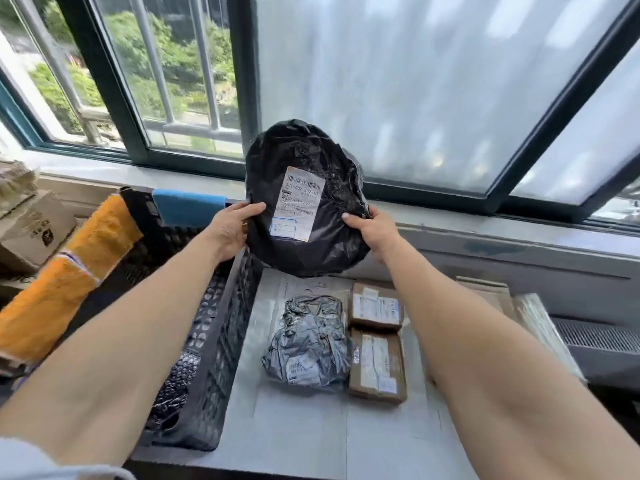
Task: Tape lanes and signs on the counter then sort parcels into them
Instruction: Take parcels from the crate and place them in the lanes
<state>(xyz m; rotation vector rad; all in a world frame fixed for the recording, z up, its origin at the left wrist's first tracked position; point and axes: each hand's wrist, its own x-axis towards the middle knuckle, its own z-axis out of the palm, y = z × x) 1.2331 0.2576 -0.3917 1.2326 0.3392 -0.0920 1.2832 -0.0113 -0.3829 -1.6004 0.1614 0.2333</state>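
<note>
A black plastic parcel (pixel 311 161) with a white shipping label is held upright above the counter, in front of the window. My left hand (pixel 232 226) grips its left edge and my right hand (pixel 372 232) grips its right edge. Below it on the grey counter (pixel 304 431) lies a crumpled grey plastic parcel (pixel 308 344). Two small cardboard parcels (pixel 375 308) (pixel 377 367) lie in a row to the right of it. Faint lines and a sheet of paper show on the counter under the parcels.
A black plastic crate (pixel 214 341) stands left of the counter with a bubble-wrapped item inside. An orange cloth (pixel 69 271) and a blue one (pixel 187 206) hang on its rim. Cardboard boxes (pixel 31 230) sit far left. Flat cardboard and a clear sleeve lie at right.
</note>
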